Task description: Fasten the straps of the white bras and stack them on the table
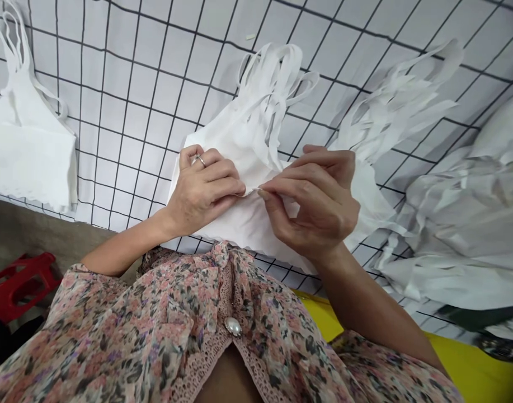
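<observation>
A white strappy camisole top [235,123] lies on the grid-patterned table directly in front of me, its loose straps bunched toward the far side. My left hand [208,184], with a ring on one finger, presses on the top and pinches its fabric between closed fingers. From the right, my right hand [317,196] comes close, thumb and forefinger pinched together. At those fingertips shows a thin, pale, thread-like or needle-like thing [255,190], reaching toward my left fingers; its exact kind is too small to tell.
Another white top [29,151] lies at the left table edge. More white garments with straps [377,129] and a large white heap [470,218] fill the right side. A red plastic stool [23,282] stands on the floor at left. Something yellow [470,358] shows below right.
</observation>
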Available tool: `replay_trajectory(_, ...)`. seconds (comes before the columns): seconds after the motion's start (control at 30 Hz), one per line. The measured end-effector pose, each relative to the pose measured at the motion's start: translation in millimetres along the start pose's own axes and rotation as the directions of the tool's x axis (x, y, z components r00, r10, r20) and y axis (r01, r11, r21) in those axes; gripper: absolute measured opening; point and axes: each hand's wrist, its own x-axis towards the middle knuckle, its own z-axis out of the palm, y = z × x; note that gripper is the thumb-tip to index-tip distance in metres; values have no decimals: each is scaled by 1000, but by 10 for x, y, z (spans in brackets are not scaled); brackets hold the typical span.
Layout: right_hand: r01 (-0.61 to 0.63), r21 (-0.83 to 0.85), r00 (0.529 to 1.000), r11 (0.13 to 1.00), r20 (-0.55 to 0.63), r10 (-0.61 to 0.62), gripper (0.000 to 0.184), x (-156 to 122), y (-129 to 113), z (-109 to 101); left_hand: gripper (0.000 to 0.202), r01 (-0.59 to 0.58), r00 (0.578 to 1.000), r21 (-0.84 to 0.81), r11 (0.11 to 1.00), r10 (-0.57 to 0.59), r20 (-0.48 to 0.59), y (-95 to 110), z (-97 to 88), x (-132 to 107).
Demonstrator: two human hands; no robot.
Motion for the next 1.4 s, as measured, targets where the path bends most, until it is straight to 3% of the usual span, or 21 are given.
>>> replay_trajectory(0.13, 10, 2, 998, 1000, 59, -10, 8, -31, 17, -37, 31, 107, 988, -43, 993, -101, 113, 33, -29, 27)
replay_trajectory(0.23, 44, -49, 999, 998, 25, -43, 10, -79, 31, -6, 36, 200, 964, -82, 976, -181, 195, 64, -62, 59)
replay_trajectory(0.33, 102, -35, 994, 994, -35, -104, 15, -98, 31, 21, 39, 211, 957, -79, 974, -190, 219, 69, -65, 74)
replay_trajectory(0.5, 165, -3, 985, 986, -61, -164, 17, -80, 32, 22, 44, 145, 972, -82, 986, -127, 197, 52, -44, 68)
replay_trajectory(0.73, 176, 56, 984, 983, -49, -173, 23, -99, 75, 47, 39, 223, 949, -91, 971, -195, 248, 76, -67, 91)
replay_trajectory(1.0, 252, 3, 962, 968, -110, -250, 20, -97, 88, 102, 36, 116, 986, -123, 986, -99, 133, 22, -19, 25)
replay_trajectory(1.13, 296, -51, 954, 954, -43, -298, 23, -136, 112, 77, 34, 45, 994, -128, 991, -32, 106, -7, -17, 6)
replay_trajectory(1.27, 240, -2, 970, 971, 29, -240, 18, -42, 132, -6, 30, 130, 972, -88, 988, -110, 205, 10, -81, 39)
replay_trajectory(1.33, 168, 64, 976, 984, 126, -175, 14, 83, 153, -64, 27, 182, 958, -55, 982, -165, 236, 23, -123, 63)
replay_trajectory(1.4, 88, 132, 950, 987, 287, -124, 11, 236, 184, -118, 24, 194, 956, -50, 980, -178, 232, 28, -162, 82)
